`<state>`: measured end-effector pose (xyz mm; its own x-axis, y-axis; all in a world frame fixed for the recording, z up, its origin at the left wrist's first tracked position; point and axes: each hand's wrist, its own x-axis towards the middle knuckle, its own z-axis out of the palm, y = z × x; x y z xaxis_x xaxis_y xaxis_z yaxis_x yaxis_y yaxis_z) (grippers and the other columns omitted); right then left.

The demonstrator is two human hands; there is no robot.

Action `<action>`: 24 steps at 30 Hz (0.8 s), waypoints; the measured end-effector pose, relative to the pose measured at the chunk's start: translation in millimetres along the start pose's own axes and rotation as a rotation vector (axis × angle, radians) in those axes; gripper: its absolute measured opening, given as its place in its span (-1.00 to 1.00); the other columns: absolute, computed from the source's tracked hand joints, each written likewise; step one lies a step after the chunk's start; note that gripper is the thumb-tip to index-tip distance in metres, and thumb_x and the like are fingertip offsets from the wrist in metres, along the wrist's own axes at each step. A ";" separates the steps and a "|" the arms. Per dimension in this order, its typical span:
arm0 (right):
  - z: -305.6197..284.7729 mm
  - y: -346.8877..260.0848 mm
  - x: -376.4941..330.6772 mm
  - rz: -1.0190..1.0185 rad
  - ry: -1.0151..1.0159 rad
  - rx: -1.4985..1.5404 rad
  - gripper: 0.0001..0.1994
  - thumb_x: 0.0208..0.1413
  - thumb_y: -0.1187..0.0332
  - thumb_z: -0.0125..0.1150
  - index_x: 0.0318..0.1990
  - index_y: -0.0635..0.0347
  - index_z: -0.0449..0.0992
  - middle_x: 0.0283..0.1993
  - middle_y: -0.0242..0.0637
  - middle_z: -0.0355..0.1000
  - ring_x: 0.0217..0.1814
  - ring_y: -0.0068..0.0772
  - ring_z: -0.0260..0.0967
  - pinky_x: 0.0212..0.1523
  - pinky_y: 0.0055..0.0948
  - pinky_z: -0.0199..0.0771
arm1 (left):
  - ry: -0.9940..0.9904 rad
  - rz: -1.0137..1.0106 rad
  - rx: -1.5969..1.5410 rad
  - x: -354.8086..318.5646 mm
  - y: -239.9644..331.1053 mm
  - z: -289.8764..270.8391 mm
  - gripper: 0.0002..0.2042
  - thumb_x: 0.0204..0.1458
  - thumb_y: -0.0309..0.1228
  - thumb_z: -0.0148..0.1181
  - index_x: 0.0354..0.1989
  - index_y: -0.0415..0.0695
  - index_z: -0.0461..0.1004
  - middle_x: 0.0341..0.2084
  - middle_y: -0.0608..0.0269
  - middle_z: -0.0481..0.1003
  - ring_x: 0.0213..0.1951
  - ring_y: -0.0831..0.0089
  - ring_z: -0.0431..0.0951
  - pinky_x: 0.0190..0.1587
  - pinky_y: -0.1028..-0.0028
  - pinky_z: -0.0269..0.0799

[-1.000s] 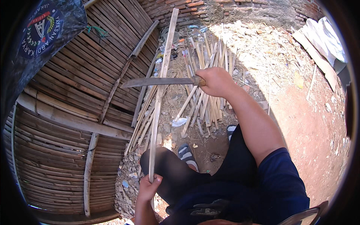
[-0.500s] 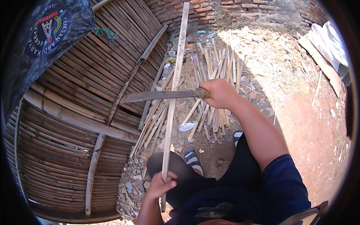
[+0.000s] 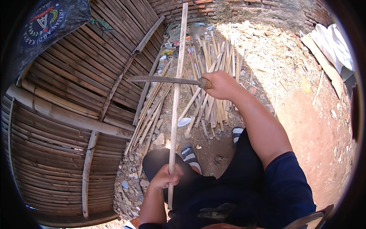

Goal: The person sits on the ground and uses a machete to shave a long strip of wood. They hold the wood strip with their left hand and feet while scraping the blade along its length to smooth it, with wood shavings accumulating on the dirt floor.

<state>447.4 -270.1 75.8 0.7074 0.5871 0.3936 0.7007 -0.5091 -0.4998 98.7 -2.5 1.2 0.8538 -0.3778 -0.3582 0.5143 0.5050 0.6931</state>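
Observation:
A long, pale bamboo strip [image 3: 176,110] runs from near my lap up and away from me. Wrapped round its near end, above my left thigh, is my left hand [image 3: 166,177], with a short stub sticking out below the fist. My right hand [image 3: 223,85] is closed on the wooden handle of a machete [image 3: 164,79]. The blade points left and crosses the strip beyond its middle; it appears to lie over the strip. Most of the handle is hidden inside my right fist.
Many cut strips [image 3: 213,99] lie heaped on the rubble ground, and more strips [image 3: 150,118] lie along the left. A slatted bamboo wall [image 3: 57,137] stands close on my left. A brick wall [image 3: 259,9] closes the far side. White sacking [image 3: 333,45] sits at the far right.
My left hand has moved slightly up along my lap, its grip now tighter round the strip. The machete has shifted a little farther away along the strip, and the view has turned slightly.

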 end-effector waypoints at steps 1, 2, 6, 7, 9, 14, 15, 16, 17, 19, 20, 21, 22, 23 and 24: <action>1.1 0.4 -0.8 0.003 -0.029 0.014 -0.79 0.02 0.33 0.31 -0.19 0.16 0.61 -0.34 -0.05 0.60 -0.20 0.16 0.59 -0.12 0.07 0.58 | 0.002 -0.007 -0.014 -0.2 -0.4 -0.5 -0.63 0.04 -0.39 0.55 -0.11 -0.30 0.51 -0.63 0.46 0.31 -0.67 0.67 0.19 -0.61 0.57 0.02; -0.5 -4.4 -0.7 0.006 -0.058 0.033 -0.78 0.02 0.33 0.31 -0.17 0.15 0.62 -0.33 -0.05 0.60 -0.19 0.17 0.59 -0.12 0.08 0.58 | 0.008 -0.015 -0.029 -1.1 -0.6 -0.3 -0.63 0.03 -0.40 0.55 -0.11 -0.30 0.51 -0.63 0.46 0.31 -0.67 0.67 0.20 -0.61 0.57 0.02; 3.8 -49.8 -15.8 -0.214 -0.345 -0.043 -0.76 -0.04 0.35 0.32 -0.16 0.12 0.63 -0.36 -0.06 0.60 -0.18 0.16 0.59 -0.13 0.08 0.58 | 0.002 -0.007 -0.032 0.6 -1.4 -1.9 -0.64 0.03 -0.43 0.54 -0.12 -0.31 0.50 -0.64 0.45 0.32 -0.67 0.67 0.20 -0.60 0.57 0.03; 2.5 -65.9 -21.2 -0.300 -0.433 -0.076 -0.76 -0.06 0.35 0.32 -0.18 0.12 0.63 -0.36 -0.07 0.59 -0.18 0.16 0.59 -0.13 0.08 0.58 | 0.014 -0.001 -0.018 -1.1 -3.1 -1.5 -0.64 0.03 -0.44 0.53 -0.12 -0.31 0.50 -0.64 0.45 0.32 -0.67 0.67 0.20 -0.60 0.58 0.03; 2.8 -72.9 -22.4 -0.321 -0.481 -0.124 -0.76 -0.11 0.35 0.34 -0.22 0.12 0.62 -0.40 -0.06 0.57 -0.22 0.17 0.58 -0.17 0.07 0.56 | 0.034 0.013 0.017 -3.7 -3.3 -0.3 -0.65 0.02 -0.45 0.53 -0.11 -0.32 0.50 -0.64 0.44 0.33 -0.67 0.68 0.20 -0.60 0.58 0.03; -14.0 -5.0 -4.7 0.011 -0.186 0.118 -0.81 -0.09 0.33 0.34 -0.30 0.18 0.59 -0.43 -0.01 0.55 -0.29 0.22 0.54 -0.26 0.05 0.49 | 0.036 0.049 0.008 1.3 0.8 -0.9 -0.65 0.07 -0.44 0.50 -0.09 -0.35 0.50 -0.63 0.43 0.32 -0.68 0.65 0.21 -0.60 0.53 0.07; -16.5 -1.2 -2.4 0.100 -0.107 0.148 -0.81 -0.08 0.33 0.34 -0.30 0.18 0.59 -0.42 0.00 0.55 -0.29 0.22 0.54 -0.26 0.05 0.49 | 0.041 0.051 -0.011 1.3 1.0 -1.0 -0.66 0.08 -0.45 0.50 -0.09 -0.36 0.49 -0.63 0.43 0.32 -0.68 0.65 0.21 -0.60 0.53 0.07; -15.1 -1.1 -2.8 0.071 -0.134 0.126 -0.79 -0.07 0.34 0.34 -0.25 0.17 0.61 -0.38 0.00 0.57 -0.24 0.20 0.56 -0.20 0.05 0.52 | 0.032 0.059 -0.020 1.3 0.6 -0.8 -0.66 0.08 -0.45 0.49 -0.09 -0.36 0.50 -0.62 0.43 0.32 -0.68 0.65 0.21 -0.60 0.53 0.07; -13.3 -10.0 -4.1 0.041 -0.161 0.109 -0.77 -0.05 0.34 0.35 -0.20 0.16 0.62 -0.34 0.01 0.59 -0.19 0.18 0.58 -0.15 0.04 0.55 | 0.028 0.065 -0.028 0.9 0.2 -1.2 -0.67 0.08 -0.46 0.49 -0.10 -0.36 0.50 -0.62 0.43 0.32 -0.67 0.65 0.21 -0.60 0.53 0.07; -7.1 -32.8 -10.7 -0.058 -0.263 0.034 -0.75 -0.05 0.35 0.35 -0.17 0.16 0.63 -0.32 0.01 0.60 -0.14 0.16 0.60 -0.09 0.04 0.58 | 0.032 0.072 -0.039 2.5 -0.3 0.0 -0.69 0.08 -0.48 0.47 -0.10 -0.35 0.50 -0.62 0.43 0.31 -0.68 0.65 0.21 -0.61 0.54 0.06; 1.4 -49.2 -14.2 -0.133 -0.342 -0.019 -0.76 -0.05 0.35 0.35 -0.18 0.16 0.63 -0.33 0.00 0.60 -0.14 0.16 0.60 -0.09 0.04 0.58 | 0.049 0.075 -0.044 2.8 -0.4 1.3 -0.70 0.08 -0.49 0.47 -0.11 -0.34 0.50 -0.63 0.44 0.31 -0.68 0.65 0.20 -0.61 0.54 0.06; 7.8 -61.9 -18.7 -0.209 -0.420 -0.071 -0.77 -0.05 0.36 0.35 -0.20 0.16 0.62 -0.34 0.00 0.60 -0.14 0.16 0.60 -0.09 0.04 0.58 | 0.065 0.079 -0.049 2.7 -0.9 2.7 -0.72 0.08 -0.51 0.46 -0.12 -0.34 0.50 -0.63 0.44 0.31 -0.69 0.65 0.20 -0.61 0.54 0.05; 8.7 -73.0 -24.3 -0.265 -0.449 -0.105 -0.78 -0.07 0.35 0.34 -0.24 0.17 0.60 -0.38 0.01 0.57 -0.19 0.17 0.59 -0.15 0.06 0.55 | 0.085 0.058 -0.024 1.9 -1.9 5.3 -0.73 0.08 -0.52 0.46 -0.13 -0.33 0.50 -0.64 0.44 0.30 -0.69 0.65 0.19 -0.62 0.54 0.04; 9.7 -83.0 -26.4 -0.329 -0.472 -0.138 -0.80 -0.09 0.34 0.32 -0.28 0.19 0.58 -0.42 0.02 0.54 -0.24 0.18 0.58 -0.21 0.08 0.52 | 0.109 0.045 0.007 2.0 -0.7 7.4 -0.74 0.07 -0.54 0.45 -0.15 -0.32 0.50 -0.65 0.44 0.30 -0.70 0.65 0.18 -0.62 0.54 0.04; 10.3 -87.8 -26.1 -0.393 -0.494 -0.171 -0.81 -0.11 0.34 0.31 -0.32 0.20 0.56 -0.46 0.03 0.52 -0.29 0.19 0.57 -0.26 0.11 0.49 | 0.133 0.031 0.038 2.0 0.9 10.8 -0.75 0.07 -0.55 0.45 -0.16 -0.31 0.50 -0.65 0.44 0.30 -0.71 0.65 0.17 -0.63 0.54 0.03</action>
<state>366.5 -234.3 101.5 0.2978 0.9492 0.1014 0.9322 -0.2662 -0.2452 100.0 -11.1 7.9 0.8738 -0.2550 -0.4141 0.4861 0.4838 0.7278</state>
